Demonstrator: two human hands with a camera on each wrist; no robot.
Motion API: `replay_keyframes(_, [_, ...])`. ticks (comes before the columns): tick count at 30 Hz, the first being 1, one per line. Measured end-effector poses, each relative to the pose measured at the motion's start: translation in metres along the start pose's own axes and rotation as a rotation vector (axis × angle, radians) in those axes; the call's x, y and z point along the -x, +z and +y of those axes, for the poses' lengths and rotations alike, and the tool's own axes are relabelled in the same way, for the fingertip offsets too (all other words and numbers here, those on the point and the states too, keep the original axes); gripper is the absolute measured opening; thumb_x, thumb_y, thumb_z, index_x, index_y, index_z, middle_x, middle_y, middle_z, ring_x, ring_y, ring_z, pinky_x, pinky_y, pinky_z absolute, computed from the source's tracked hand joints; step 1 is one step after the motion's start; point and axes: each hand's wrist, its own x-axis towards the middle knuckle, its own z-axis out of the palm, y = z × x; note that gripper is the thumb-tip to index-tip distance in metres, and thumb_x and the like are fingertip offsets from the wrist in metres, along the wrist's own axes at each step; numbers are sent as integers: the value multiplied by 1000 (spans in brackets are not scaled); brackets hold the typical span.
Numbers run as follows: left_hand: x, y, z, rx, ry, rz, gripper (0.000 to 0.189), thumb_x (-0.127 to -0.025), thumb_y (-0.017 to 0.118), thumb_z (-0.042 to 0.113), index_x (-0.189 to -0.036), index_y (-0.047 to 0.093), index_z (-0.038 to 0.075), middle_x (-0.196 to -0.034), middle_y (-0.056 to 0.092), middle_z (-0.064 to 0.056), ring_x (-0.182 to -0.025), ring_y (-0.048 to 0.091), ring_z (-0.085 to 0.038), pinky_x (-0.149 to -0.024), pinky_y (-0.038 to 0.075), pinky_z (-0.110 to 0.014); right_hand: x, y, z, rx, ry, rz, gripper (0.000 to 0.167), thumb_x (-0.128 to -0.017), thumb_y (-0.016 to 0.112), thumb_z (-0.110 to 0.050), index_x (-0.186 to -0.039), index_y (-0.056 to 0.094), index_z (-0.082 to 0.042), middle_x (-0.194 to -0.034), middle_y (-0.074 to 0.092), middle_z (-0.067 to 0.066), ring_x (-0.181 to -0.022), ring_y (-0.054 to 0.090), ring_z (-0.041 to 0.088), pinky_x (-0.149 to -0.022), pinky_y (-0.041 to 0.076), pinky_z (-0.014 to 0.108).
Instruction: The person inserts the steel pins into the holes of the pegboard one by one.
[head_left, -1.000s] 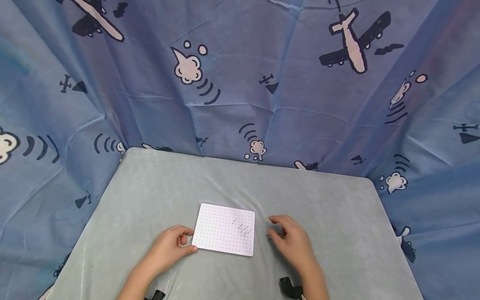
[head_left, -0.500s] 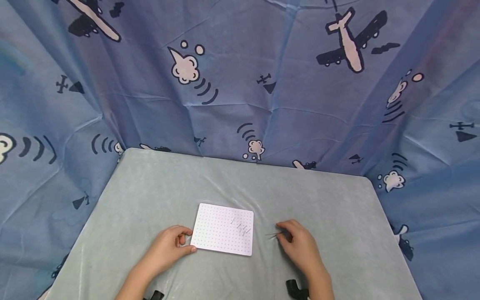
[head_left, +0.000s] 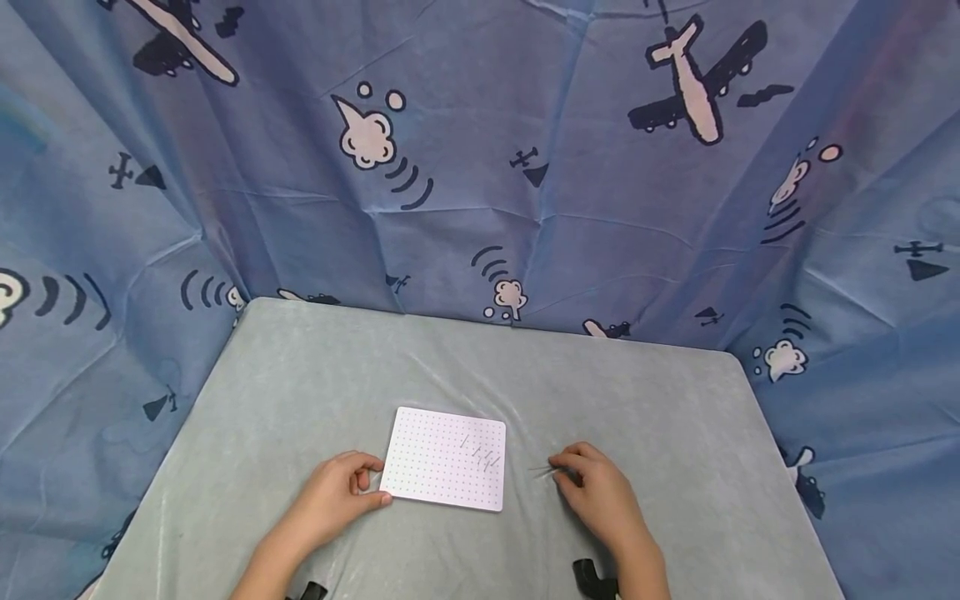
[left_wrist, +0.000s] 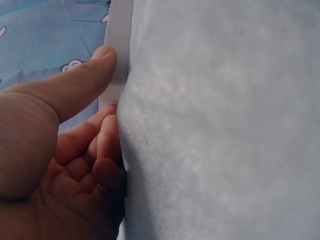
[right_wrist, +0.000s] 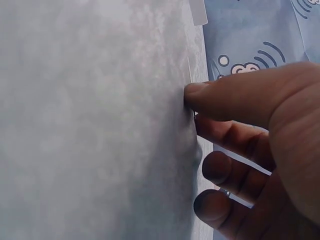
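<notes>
at the far left, a blue cloth is hanging in soft, creased folds, showing planes and puffy clouds, and it is running on behind everything to the right side. a pale grey-green surface with rounded far corners is spreading in front of it, looking smooth and faintly wrinkled. next, the left hand is gripping the near left corner of a white board, its thumb and bent forefinger meeting the edges. the board is lying flat near the middle of the surface, forming a thin rounded rectangle covered in even rows of small dots. toward its right side, several slender dark strokes are slanting. just beyond the board's right edge, something hair-thin is sticking out toward the board from the right hand, which is pinching it between thumb and forefinger, the other fingers curling loosely.

as for what is hiding: the frame's bottom edge is cutting off a black piece by the left wrist, and the left palm is covering its lower fingers' contact. the dots are appearing too small for telling holes from print, and the strokes too fine for telling pins from marks. the right fingertips are concealing most of the hair-thin thing. a second black piece is sitting partly behind the right wrist.
</notes>
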Motion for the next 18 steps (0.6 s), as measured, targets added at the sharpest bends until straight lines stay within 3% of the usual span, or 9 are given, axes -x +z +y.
replay_keyframes(7, [0,2,-1,4,-1,5,42,-83,98,25,-115,78,6,-82,58,2,-66,50,-10,-62,46,-28,-1,0,-4,22,36,-43,21,-89,90,-7,-106,85,-18,-98,68,-13,-82,61,6,-74,54,34])
replay_keyframes(18, [1,0,2,-1,-21,3,42,-84,98,24,-115,78,5,-82,58,2,-65,50,-10,-61,46,-28,-1,1,-8,47,30,-47,19,-90,90,-8,-92,81,-24,-92,67,-15,-84,65,9,-76,56,38])
